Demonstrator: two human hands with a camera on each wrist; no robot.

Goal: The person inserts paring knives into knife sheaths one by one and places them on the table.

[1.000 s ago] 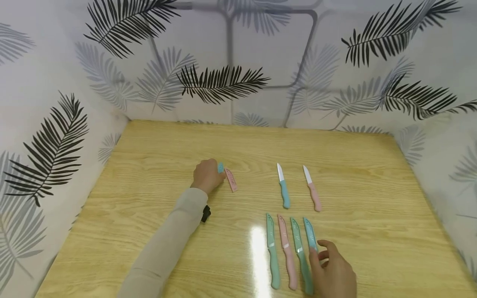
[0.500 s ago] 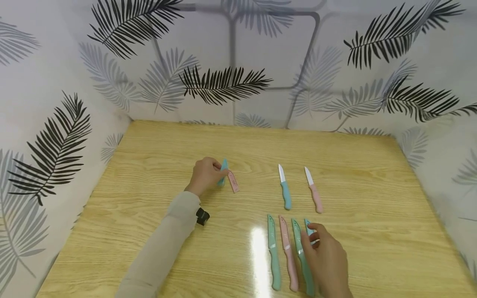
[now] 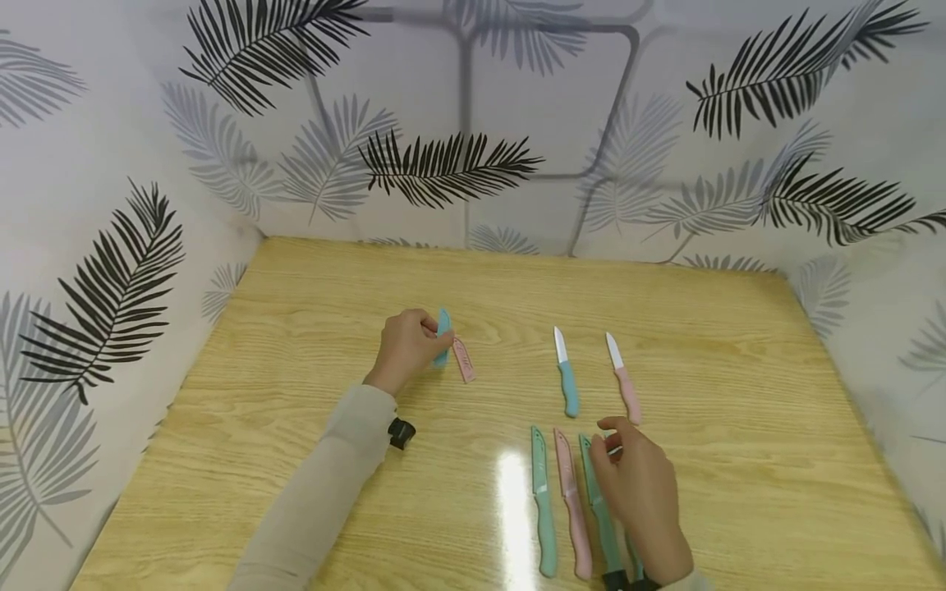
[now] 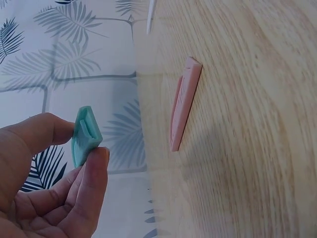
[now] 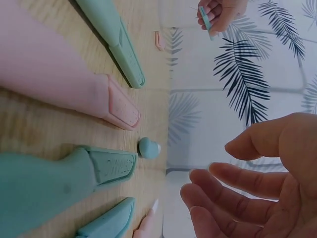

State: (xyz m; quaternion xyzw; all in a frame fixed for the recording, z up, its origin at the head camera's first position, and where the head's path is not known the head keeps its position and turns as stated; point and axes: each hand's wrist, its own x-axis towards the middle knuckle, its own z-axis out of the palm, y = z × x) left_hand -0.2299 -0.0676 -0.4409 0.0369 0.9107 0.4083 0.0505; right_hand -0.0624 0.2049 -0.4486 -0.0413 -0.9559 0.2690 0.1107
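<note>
My left hand pinches a small blue knife sheath between thumb and fingers, held above the table. In the left wrist view the slot end of this sheath faces the camera. Just to its right a pink knife sheath lies on the wood. My right hand, fingers loosely bent and holding nothing, hovers over the right end of a row of sheathed knives. It mostly hides a blue sheathed knife in the head view. Beyond it lie a bare blue-handled paring knife and a pink-handled one.
The sheathed row also has a green knife, a pink knife and another green knife, side by side. They lie on a wooden table. Leaf-patterned cloth surrounds its back and sides.
The left hand has lifted the blue sheath off the table and tipped it up. The right hand has moved forward and slightly left, from the blue sheathed knife to above the row.
</note>
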